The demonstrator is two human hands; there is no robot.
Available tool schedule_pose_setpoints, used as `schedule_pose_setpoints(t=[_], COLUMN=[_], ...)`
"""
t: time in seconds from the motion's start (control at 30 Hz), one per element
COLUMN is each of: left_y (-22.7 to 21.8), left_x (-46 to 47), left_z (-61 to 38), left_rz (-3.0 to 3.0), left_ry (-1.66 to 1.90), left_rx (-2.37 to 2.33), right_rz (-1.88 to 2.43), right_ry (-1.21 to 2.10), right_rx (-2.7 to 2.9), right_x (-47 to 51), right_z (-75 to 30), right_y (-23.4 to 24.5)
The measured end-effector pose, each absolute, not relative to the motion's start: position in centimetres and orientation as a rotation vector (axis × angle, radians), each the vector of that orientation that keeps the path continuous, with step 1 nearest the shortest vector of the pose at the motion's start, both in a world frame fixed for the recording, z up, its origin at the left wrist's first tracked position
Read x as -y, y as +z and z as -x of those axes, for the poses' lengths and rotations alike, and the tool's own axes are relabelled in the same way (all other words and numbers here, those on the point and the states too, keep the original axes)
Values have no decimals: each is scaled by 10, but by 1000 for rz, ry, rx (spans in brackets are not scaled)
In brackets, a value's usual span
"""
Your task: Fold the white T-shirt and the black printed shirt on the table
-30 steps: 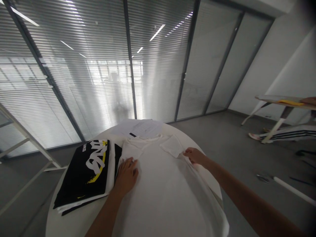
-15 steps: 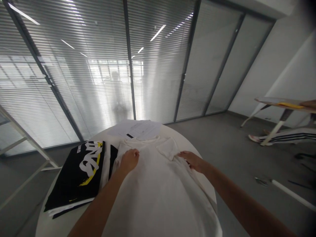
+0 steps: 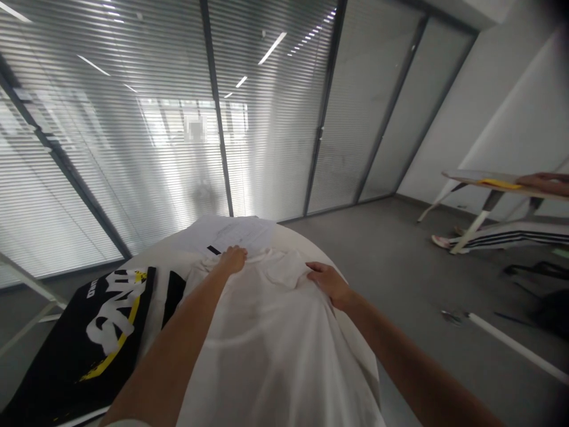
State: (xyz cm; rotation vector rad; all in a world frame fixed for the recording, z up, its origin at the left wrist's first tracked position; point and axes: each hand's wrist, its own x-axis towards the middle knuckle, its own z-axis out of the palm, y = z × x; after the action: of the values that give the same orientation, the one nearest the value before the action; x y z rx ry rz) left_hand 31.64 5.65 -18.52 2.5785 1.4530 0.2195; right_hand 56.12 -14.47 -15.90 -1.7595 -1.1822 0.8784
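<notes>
A white T-shirt point(image 3: 267, 344) lies spread over a round white table point(image 3: 299, 236), its collar end away from me and its cloth wrinkled. My left hand point(image 3: 234, 259) is at the collar, fingers curled closed on the cloth; its fingertips are partly hidden. Beside the folded-over sleeve on the right is my right hand point(image 3: 328, 283), thumb and forefinger slightly apart at the cloth's edge. To the left of the shirt rests a stack of folded garments, with a black T-shirt point(image 3: 66, 350) bearing white and yellow print on top.
Printed paper sheets point(image 3: 191, 236) lie at the table's far edge, with a small black strip point(image 3: 214, 249) near them. Blinds behind glass panels point(image 3: 271, 136) stand beyond. At right, another person's hand point(image 3: 542, 182) rests on a second table point(image 3: 466, 176); a white pole point(image 3: 511, 344) is on the floor.
My left hand has moved away from me, up to the collar. My right hand's fingers have loosened at the sleeve. The view has shifted right and closer.
</notes>
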Motion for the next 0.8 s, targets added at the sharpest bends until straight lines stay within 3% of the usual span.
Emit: schedule_pose_setpoints(t=[0.17,0.5,0.8], left_y=[-183,-178,-166], left_x=[-67,-75,-98], left_z=[-321,-331,-329], left_rz=[-2589,-2523,-2501], left_ry=[145,42,301], left_rx=[-1481,-1437,-1429], right_rz=[1585,1508,1411], right_ry=[1070,1126,1148], right_rx=[1021,928,883], right_x=[137,137,142], right_z=[-563,-559,-556], right_y=[-145,-141,-128])
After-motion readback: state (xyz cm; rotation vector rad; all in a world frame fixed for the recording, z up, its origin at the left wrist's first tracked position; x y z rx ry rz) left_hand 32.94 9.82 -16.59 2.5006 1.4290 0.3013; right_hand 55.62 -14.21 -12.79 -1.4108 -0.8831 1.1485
